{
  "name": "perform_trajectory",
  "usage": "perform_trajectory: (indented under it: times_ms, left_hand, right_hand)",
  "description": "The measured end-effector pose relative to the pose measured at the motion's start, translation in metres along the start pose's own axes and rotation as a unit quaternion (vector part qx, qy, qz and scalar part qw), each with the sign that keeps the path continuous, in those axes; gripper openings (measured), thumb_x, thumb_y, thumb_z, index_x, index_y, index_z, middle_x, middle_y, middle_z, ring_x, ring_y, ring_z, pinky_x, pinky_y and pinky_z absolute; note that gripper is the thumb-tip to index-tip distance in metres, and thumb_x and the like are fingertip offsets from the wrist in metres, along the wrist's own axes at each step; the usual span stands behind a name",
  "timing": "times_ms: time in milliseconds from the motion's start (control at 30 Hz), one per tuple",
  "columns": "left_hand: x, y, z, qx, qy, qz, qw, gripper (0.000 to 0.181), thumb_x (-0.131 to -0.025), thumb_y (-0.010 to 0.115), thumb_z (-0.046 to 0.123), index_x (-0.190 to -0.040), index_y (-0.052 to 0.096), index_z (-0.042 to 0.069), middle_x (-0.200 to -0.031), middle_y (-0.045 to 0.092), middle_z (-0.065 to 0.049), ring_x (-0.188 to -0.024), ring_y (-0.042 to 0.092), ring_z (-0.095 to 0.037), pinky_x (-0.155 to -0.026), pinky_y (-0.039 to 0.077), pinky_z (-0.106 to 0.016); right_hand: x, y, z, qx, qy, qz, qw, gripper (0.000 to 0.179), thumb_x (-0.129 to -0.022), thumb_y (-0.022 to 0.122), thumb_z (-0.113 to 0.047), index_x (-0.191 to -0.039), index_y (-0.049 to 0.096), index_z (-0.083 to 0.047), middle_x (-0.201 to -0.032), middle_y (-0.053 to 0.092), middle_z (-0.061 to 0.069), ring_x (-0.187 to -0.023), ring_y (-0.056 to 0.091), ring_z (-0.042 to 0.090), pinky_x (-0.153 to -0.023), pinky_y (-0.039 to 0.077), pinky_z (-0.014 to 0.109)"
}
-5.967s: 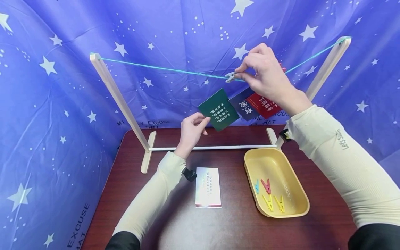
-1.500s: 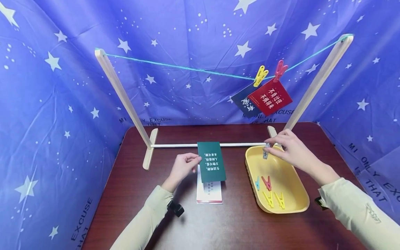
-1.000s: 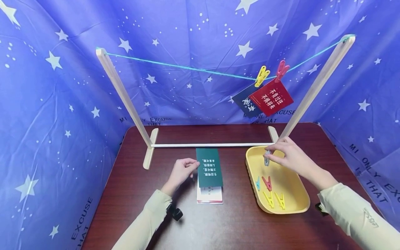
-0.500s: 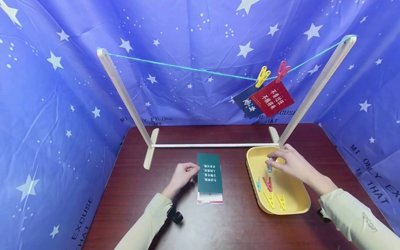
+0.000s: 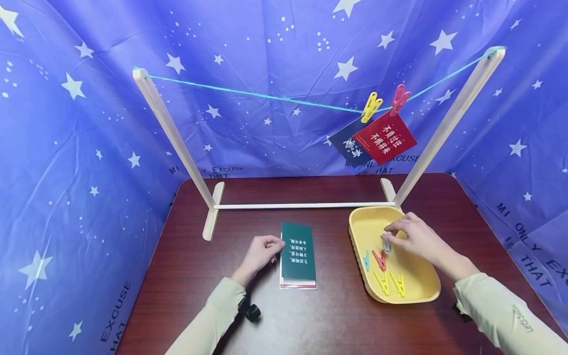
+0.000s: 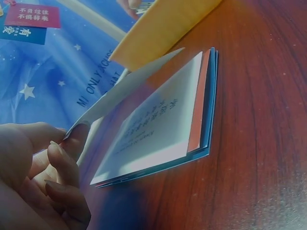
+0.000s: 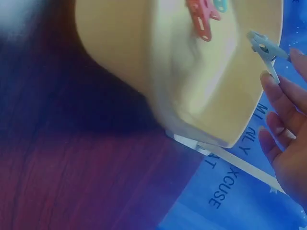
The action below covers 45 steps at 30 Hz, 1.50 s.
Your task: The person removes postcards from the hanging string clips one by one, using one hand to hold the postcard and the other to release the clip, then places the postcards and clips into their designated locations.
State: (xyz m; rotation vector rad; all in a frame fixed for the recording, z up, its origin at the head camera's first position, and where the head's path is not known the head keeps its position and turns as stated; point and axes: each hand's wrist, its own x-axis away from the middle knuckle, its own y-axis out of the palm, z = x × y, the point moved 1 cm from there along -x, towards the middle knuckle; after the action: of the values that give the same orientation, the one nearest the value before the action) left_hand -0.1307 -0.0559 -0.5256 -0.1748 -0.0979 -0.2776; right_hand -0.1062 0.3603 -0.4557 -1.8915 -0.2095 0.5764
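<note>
My left hand [image 5: 262,254] pinches the left edge of a dark green card [image 5: 298,251] with white lettering. In the left wrist view this card [image 6: 122,93] is tilted, its near edge raised above a stack of cards [image 6: 148,127] on the table. Over the yellow tray [image 5: 355,236], my right hand [image 5: 419,239] pinches a pale grey clothespin [image 5: 387,242] between thumb and fingers. The right wrist view shows that clothespin [image 7: 264,48] above the tray's inside. Several clothespins lie in the tray: a red one [image 5: 379,260], a light blue one [image 5: 366,260] and yellow ones [image 5: 399,285].
A wooden frame with a left post [image 5: 175,140] and right post [image 5: 448,130] carries a sagging green string [image 5: 248,95]. From it hang a navy card [image 5: 350,143] by a yellow clothespin [image 5: 371,107] and a red card [image 5: 385,138] by a red clothespin [image 5: 400,100].
Both hands have come down from the string. The green card has been lowered onto the stack, and the grey clothespin has moved from the string down into the tray area.
</note>
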Motion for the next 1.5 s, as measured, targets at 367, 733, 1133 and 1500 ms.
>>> perform_trajectory:
  times_ms: [367, 733, 1133, 1500]
  left_hand:
    - [-0.001, 0.0, -0.011, -0.013, 0.005, -0.024, 0.9996, 0.018, -0.096, 0.07, 0.005, -0.097, 0.072, -0.013, -0.056, 0.055, 0.004, -0.048, 0.046, -0.005, -0.048, 0.037, -0.017]
    - [-0.002, -0.001, -0.015, -0.052, 0.028, -0.031, 0.9978, 0.015, -0.097, 0.068, 0.003, -0.095, 0.07, -0.012, -0.059, 0.059, -0.008, -0.047, 0.047, -0.004, -0.048, 0.037, -0.017]
    - [-0.003, -0.002, -0.012, -0.11, 0.034, -0.005, 0.9933, 0.014, -0.095, 0.072, 0.008, -0.094, 0.071, -0.006, -0.067, 0.068, -0.013, -0.047, 0.05, -0.004, -0.047, 0.041, -0.018]
    - [-0.002, 0.0, -0.015, -0.053, 0.024, -0.004, 0.9983, 0.014, -0.094, 0.074, 0.006, -0.093, 0.07, -0.007, -0.067, 0.067, -0.02, -0.045, 0.047, -0.003, -0.046, 0.037, -0.018]
  right_hand:
    - [0.007, 0.006, 0.004, 0.005, 0.01, -0.01, 0.9999, 0.016, -0.081, 0.088, -0.017, -0.092, 0.081, -0.008, -0.085, 0.077, -0.002, -0.082, 0.054, 0.017, -0.069, 0.045, 0.035]
    - [0.008, 0.004, 0.004, 0.012, 0.073, -0.065, 0.9951, 0.018, -0.087, 0.083, -0.023, -0.094, 0.08, -0.006, -0.089, 0.077, 0.002, -0.086, 0.053, 0.022, -0.07, 0.046, 0.038]
    - [0.008, 0.003, 0.005, 0.019, 0.133, -0.117, 0.984, 0.016, -0.09, 0.079, -0.02, -0.085, 0.074, -0.006, -0.07, 0.062, -0.003, -0.066, 0.053, 0.016, -0.059, 0.049, 0.04]
    - [0.01, 0.004, -0.004, 0.048, 0.191, -0.144, 0.9698, 0.033, -0.093, 0.074, -0.029, -0.069, 0.055, -0.018, -0.062, 0.046, -0.004, -0.058, 0.045, 0.016, -0.05, 0.037, 0.039]
